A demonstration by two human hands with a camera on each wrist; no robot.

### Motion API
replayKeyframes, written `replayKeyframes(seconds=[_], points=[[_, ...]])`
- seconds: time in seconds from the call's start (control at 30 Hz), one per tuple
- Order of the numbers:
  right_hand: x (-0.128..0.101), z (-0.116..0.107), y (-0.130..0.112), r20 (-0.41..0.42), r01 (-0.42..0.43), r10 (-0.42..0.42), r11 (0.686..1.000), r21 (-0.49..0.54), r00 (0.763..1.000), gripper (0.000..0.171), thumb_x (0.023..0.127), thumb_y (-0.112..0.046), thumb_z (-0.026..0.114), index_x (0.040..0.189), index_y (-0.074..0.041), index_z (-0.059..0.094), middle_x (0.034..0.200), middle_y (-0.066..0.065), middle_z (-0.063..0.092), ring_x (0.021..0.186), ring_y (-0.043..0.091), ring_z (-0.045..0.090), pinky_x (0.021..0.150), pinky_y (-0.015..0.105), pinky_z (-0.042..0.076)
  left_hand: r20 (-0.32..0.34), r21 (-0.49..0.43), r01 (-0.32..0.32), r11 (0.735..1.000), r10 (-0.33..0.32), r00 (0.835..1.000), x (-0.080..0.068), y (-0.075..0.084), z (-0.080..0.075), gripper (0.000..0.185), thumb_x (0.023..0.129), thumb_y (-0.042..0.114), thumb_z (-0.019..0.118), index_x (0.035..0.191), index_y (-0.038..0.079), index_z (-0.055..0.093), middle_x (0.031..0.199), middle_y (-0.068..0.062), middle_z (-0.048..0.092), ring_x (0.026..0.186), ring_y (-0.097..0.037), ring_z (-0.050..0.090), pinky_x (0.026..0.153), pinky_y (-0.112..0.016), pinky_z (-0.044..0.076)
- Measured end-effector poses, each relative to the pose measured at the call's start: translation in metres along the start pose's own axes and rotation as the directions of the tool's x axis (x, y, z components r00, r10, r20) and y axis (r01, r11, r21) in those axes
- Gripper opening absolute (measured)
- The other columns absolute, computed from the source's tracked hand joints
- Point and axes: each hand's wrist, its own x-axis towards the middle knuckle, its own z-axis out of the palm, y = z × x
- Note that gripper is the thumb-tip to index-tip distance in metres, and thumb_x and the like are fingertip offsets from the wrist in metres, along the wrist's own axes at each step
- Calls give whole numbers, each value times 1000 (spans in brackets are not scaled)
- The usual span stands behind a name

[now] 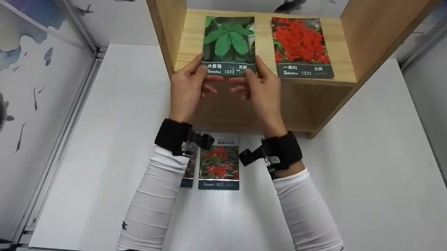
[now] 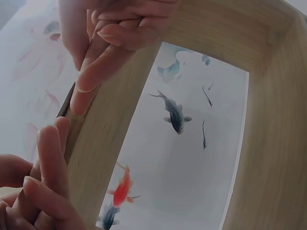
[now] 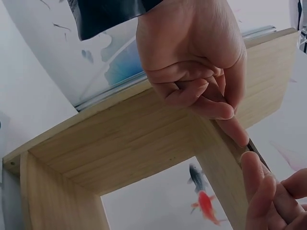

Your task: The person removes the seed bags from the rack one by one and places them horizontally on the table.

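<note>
A green-leaf seed packet (image 1: 229, 43) lies on the top board of a wooden shelf unit (image 1: 192, 32), its dark lower edge overhanging the front. My left hand (image 1: 199, 71) pinches the packet's lower left corner, thumb on top and fingers underneath. My right hand (image 1: 251, 77) pinches the lower right corner the same way. In the left wrist view, curled fingers (image 2: 115, 28) press against the board's front edge (image 2: 105, 143). The right wrist view shows my right hand (image 3: 192, 57) curled at the board (image 3: 134, 139), with the dark packet (image 3: 105, 14) above it.
A red-flower packet (image 1: 301, 47) lies on the same board to the right. Another red-flower packet (image 1: 221, 163) lies on the white table (image 1: 370, 182) between my forearms, and a further one (image 1: 189, 174) peeks from under my left sleeve. Walls with fish prints enclose the table.
</note>
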Motion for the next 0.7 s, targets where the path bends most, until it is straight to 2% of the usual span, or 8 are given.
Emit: replayKeyframes(seconds=[0.2, 0.37, 0.53, 0.7], points=[[-4, 1, 2, -21, 32, -31, 999, 30, 999, 53, 91, -10, 50, 139, -2, 28, 89, 16, 65, 75, 32, 62, 52, 29, 45, -16, -26, -5, 1000, 4, 1000, -6, -1, -3, 44, 94, 12, 45, 136, 5, 36, 88, -19, 66, 55, -20, 59, 48, -24, 40], [-8, 0, -1, -31, 90, -89, 995, 36, 996, 52, 89, -7, 53, 136, 1, 32, 81, 23, 61, 72, 27, 62, 52, 29, 44, 1, -34, -54, 998, 54, 999, -16, 0, -5, 45, 94, 12, 46, 137, 4, 34, 86, -16, 67, 57, -22, 59, 50, -25, 41], [-17, -2, -4, -30, 119, -118, 991, 52, 993, 52, 88, -5, 55, 135, 1, 35, 78, 23, 61, 68, 24, 62, 50, 30, 45, 5, -42, -96, 995, 96, 995, -28, 4, -5, 46, 93, 11, 47, 137, 4, 34, 87, -18, 66, 61, -30, 58, 49, -23, 40], [-25, -6, 2, -13, 133, -133, 988, 75, 991, 53, 87, -9, 57, 135, -2, 37, 77, 22, 61, 73, 30, 62, 54, 36, 46, 6, -36, -119, 992, 119, 993, -42, 9, -6, 46, 93, 12, 49, 136, 6, 36, 87, -18, 66, 61, -29, 58, 50, -24, 40]])
